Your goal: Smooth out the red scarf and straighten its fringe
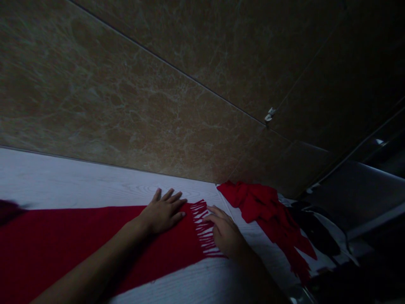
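Note:
A red scarf (pixel 72 240) lies stretched flat across a white wood-grain table (pixel 69 181), its fringed end (pixel 204 230) pointing right. My left hand (pixel 163 211) rests palm down on the scarf near that end, fingers spread flat. My right hand (pixel 224 232) sits at the fringe with its fingers on the tassels, slightly curled and holding nothing that I can see.
A second red scarf (pixel 265 211) lies crumpled at the right end of the table, partly over black and white cloth (pixel 316 230). A brown marble-tiled wall (pixel 142 97) rises right behind the table. The room is dim, with dark furniture at the right.

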{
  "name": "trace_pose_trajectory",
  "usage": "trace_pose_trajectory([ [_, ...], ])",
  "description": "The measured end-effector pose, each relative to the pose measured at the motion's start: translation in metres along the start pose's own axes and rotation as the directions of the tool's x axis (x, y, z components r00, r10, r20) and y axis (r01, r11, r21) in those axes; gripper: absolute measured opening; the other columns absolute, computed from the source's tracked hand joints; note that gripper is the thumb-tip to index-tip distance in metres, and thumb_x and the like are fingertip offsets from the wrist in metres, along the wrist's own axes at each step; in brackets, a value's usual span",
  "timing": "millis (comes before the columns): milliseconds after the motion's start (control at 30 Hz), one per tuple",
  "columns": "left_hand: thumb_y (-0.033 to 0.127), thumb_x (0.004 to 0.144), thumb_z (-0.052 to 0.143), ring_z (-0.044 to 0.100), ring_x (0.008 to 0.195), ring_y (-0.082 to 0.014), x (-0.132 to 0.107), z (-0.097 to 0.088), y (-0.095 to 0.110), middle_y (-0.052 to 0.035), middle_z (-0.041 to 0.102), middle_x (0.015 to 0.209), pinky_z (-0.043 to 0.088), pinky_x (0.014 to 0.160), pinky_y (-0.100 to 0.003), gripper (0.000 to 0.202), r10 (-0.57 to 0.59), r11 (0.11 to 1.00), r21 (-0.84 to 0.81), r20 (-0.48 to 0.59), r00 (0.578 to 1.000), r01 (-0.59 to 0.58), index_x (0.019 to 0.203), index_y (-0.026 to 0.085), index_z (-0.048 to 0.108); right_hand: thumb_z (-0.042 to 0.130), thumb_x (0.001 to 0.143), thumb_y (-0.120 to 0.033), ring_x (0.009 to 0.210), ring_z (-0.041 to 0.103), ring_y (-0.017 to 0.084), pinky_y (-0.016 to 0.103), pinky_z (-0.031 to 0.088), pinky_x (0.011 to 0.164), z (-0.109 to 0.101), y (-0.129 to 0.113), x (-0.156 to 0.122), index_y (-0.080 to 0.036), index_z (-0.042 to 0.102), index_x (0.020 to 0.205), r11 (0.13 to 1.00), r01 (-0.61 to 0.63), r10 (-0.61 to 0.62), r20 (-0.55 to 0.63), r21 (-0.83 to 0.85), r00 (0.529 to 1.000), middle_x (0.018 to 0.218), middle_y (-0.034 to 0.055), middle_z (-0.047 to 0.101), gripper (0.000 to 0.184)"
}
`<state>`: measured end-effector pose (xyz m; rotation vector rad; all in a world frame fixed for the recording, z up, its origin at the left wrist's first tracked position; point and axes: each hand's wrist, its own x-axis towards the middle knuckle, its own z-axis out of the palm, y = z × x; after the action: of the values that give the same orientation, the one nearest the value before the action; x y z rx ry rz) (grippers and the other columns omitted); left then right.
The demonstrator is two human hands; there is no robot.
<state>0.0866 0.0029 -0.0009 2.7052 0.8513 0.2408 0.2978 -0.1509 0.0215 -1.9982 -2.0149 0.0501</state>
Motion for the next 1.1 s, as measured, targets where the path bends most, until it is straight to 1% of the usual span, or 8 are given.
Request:
trace_pose_trajectory([
  [133, 0.054, 0.102, 0.036, 0.019, 0.156, -0.0364, 0.000, 0.000, 0.000, -0.0113, 0.032, 0.165, 0.010, 0.122, -0.070, 0.060, 0.002, 1.000, -0.015, 0.005, 1.000, -0.001, 0.154, 0.027, 0.044, 0.043, 0.068, 0.007, 0.144, 0.044, 0.024, 0.045, 0.036, 0.120, 0.001, -0.007, 0.012, -0.020, 0.073, 0.111, 0.998, 0.028, -0.029, 0.026, 0.055, 0.999, 0.151, 0.0098, 0.054, 0.059],
  [233, 0.055, 0.102, 0.036, 0.019, 0.156, -0.0359, 0.000, 0.000, 0.000, -0.0107, 0.032, 0.165, 0.009, 0.122, -0.070, 0.060, 0.002, 1.000, -0.009, 0.003, 1.000, -0.002, 0.154, 0.027, 0.044, 0.046, 0.070, 0.006, 0.145, 0.043, 0.026, 0.051, 0.033, 0.121, 0.001, -0.010, 0.015, -0.021, 0.072, 0.115, 0.998, 0.038, -0.040, 0.037, 0.050, 0.999, 0.153, 0.0107, 0.052, 0.058],
  [400, 0.054, 0.102, 0.034, 0.017, 0.156, -0.0355, -0.001, -0.001, 0.001, -0.0102, 0.029, 0.166, 0.009, 0.122, -0.070, 0.061, -0.005, 1.000, 0.002, 0.026, 1.000, 0.005, 0.156, 0.026, 0.041, 0.045, 0.069, 0.007, 0.147, 0.040, 0.025, 0.055, 0.029, 0.121, 0.000, -0.010, 0.015, -0.023, 0.073, 0.097, 0.999, 0.016, -0.018, 0.062, 0.040, 0.998, 0.152, 0.0079, 0.053, 0.049],
  [633, 0.055, 0.101, 0.035, 0.021, 0.155, -0.0375, 0.000, 0.000, 0.000, -0.0119, 0.033, 0.164, 0.011, 0.121, -0.072, 0.060, 0.010, 1.000, -0.019, -0.011, 1.000, -0.010, 0.153, 0.027, 0.045, 0.045, 0.069, 0.007, 0.147, 0.041, 0.024, 0.054, 0.030, 0.121, 0.005, -0.013, 0.018, -0.024, 0.074, 0.096, 0.996, 0.045, -0.051, 0.073, 0.078, 0.996, 0.151, 0.0077, 0.054, 0.050],
  [767, 0.055, 0.101, 0.036, 0.020, 0.155, -0.0366, 0.000, 0.000, 0.000, -0.0110, 0.033, 0.164, 0.011, 0.121, -0.071, 0.059, 0.007, 1.000, -0.013, -0.006, 1.000, -0.007, 0.153, 0.028, 0.045, 0.046, 0.070, 0.006, 0.146, 0.043, 0.024, 0.052, 0.032, 0.120, 0.002, 0.004, 0.015, -0.024, 0.074, 0.094, 1.000, -0.009, 0.007, 0.071, 0.030, 0.997, 0.149, 0.0060, 0.056, 0.048],
  [867, 0.056, 0.101, 0.035, 0.018, 0.156, -0.0365, 0.000, 0.000, -0.001, -0.0111, 0.031, 0.165, 0.010, 0.121, -0.071, 0.061, 0.008, 1.000, -0.013, 0.008, 1.000, -0.007, 0.154, 0.027, 0.044, 0.046, 0.071, 0.007, 0.142, 0.047, 0.028, 0.057, 0.036, 0.117, -0.008, 0.023, 0.015, -0.021, 0.074, 0.088, 0.994, -0.101, 0.104, 0.053, -0.052, 0.993, 0.145, 0.0105, 0.060, 0.043],
  [933, 0.056, 0.101, 0.035, 0.018, 0.156, -0.0371, 0.001, 0.001, -0.002, -0.0116, 0.031, 0.165, 0.010, 0.121, -0.072, 0.061, 0.011, 1.000, -0.020, -0.001, 1.000, -0.011, 0.154, 0.026, 0.044, 0.046, 0.072, 0.006, 0.141, 0.049, 0.030, 0.059, 0.037, 0.116, -0.014, 0.028, 0.019, -0.020, 0.074, 0.087, 0.990, -0.118, 0.121, 0.042, -0.071, 0.992, 0.143, 0.0128, 0.061, 0.041],
  [1100, 0.055, 0.101, 0.036, 0.020, 0.155, -0.0374, 0.001, 0.002, -0.003, -0.0120, 0.032, 0.165, 0.010, 0.120, -0.072, 0.060, 0.017, 0.999, -0.036, -0.016, 1.000, -0.018, 0.153, 0.028, 0.046, 0.046, 0.073, 0.006, 0.141, 0.048, 0.023, 0.048, 0.035, 0.119, -0.010, 0.006, 0.032, -0.025, 0.074, 0.100, 1.000, 0.023, -0.023, 0.054, 0.002, 0.998, 0.147, 0.0064, 0.058, 0.050],
])
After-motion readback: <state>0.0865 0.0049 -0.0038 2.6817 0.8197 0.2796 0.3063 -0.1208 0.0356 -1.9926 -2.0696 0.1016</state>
